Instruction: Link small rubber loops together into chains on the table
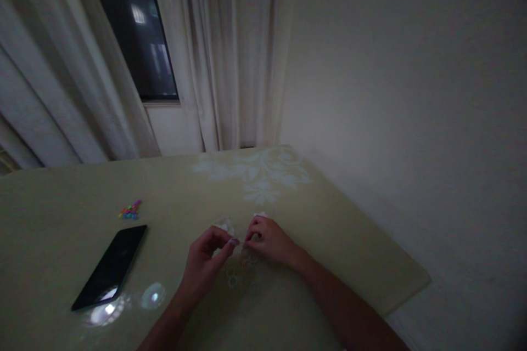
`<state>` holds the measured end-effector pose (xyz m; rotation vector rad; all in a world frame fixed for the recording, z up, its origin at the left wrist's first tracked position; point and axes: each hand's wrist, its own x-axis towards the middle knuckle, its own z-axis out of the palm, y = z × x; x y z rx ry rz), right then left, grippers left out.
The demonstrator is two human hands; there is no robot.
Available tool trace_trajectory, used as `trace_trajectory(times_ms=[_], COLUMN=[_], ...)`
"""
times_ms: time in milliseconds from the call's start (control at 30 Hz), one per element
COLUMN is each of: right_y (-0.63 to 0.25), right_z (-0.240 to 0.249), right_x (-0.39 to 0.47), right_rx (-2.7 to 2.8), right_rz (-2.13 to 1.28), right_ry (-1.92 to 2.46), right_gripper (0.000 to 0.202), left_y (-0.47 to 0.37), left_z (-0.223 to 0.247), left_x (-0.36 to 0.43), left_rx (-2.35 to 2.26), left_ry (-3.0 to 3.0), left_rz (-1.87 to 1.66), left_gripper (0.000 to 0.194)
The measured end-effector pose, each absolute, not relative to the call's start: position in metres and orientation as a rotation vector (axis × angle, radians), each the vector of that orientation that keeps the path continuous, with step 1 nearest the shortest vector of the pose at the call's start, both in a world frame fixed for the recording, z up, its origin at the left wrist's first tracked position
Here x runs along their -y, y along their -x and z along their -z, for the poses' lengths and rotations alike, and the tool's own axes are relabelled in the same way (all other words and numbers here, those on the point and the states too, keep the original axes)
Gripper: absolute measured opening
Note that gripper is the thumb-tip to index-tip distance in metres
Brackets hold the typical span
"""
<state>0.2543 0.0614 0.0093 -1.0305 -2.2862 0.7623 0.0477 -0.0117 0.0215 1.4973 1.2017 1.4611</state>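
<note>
Over the middle of the table (177, 197), my left hand (206, 260) pinches with thumb and forefinger. My right hand (269, 238) faces it, also pinching, with the fingertips of both hands almost touching. Whatever lies between the fingertips is too small and dim to make out. Several small clear rings (233, 281) rest on the table just below the hands. A small clear plastic piece (224, 224) shows behind my left fingers, and a whitish scrap (261, 214) behind my right hand.
A black tablet or phone (111, 266) lies at the left. Behind it is a little pile of colourful beads (130, 210). Curtains (230, 55) and a dark window (140, 27) stand past the far edge; a wall (391, 93) borders the right side.
</note>
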Motion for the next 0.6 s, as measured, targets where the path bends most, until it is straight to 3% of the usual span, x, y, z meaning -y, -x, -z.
trace_trajectory(times_ms=[333,600], right_y=[-0.2475,-0.2553], right_z=[-0.0103,-0.0152], right_x=[-0.0543,-0.0612], right_rx=[2.403,2.26], right_rz=[-0.686,-0.837], right_ry=[1.082,1.013], right_gripper=[0.007,0.008], left_y=[-0.0506,-0.0478], left_z=[-0.0235,-0.0227], left_x=[0.0111,0.0125], left_rx=[-1.13,-1.156], left_ry=[-1.349,-1.391], left_rz=[-1.453,-1.459], left_gripper=[0.028,0.028])
